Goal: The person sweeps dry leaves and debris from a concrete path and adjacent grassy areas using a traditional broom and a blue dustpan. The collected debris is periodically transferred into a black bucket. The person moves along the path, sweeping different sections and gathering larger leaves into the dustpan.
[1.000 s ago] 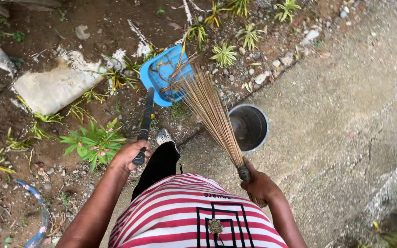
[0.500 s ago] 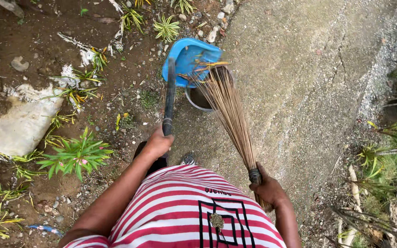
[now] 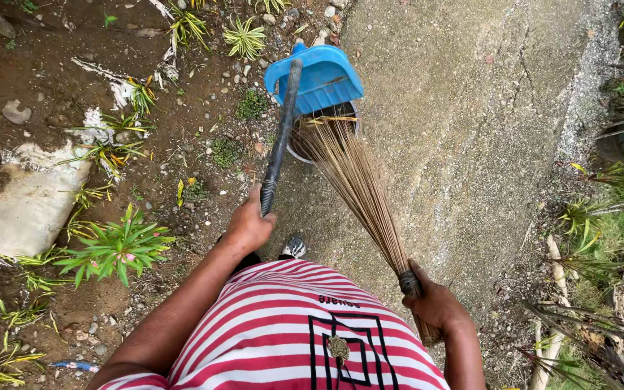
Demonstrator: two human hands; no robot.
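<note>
I'm looking down: dirt with weeds (image 3: 113,249) lying left, concrete path (image 3: 471,144) right. Left hand (image 3: 248,225) clamping dustpan (image 3: 315,76) handle, long axis pointing away, pan tipping over bucket (image 3: 323,133). Right hand (image 3: 435,303) clamping broom (image 3: 359,184), bristles fanning up-left into bucket.

Ground surface: a grey concrete slab (image 3: 464,137) covers the right portion; bare brown soil (image 3: 45,94) covers the left. A round bucket (image 3: 305,148) stands on the slab at its left edge. On the soil: a flat pale stone (image 3: 27,209), small green plants (image 3: 113,249), scattered pebbles (image 3: 243,68). Grass (image 3: 619,238) borders the slab at right.
</note>
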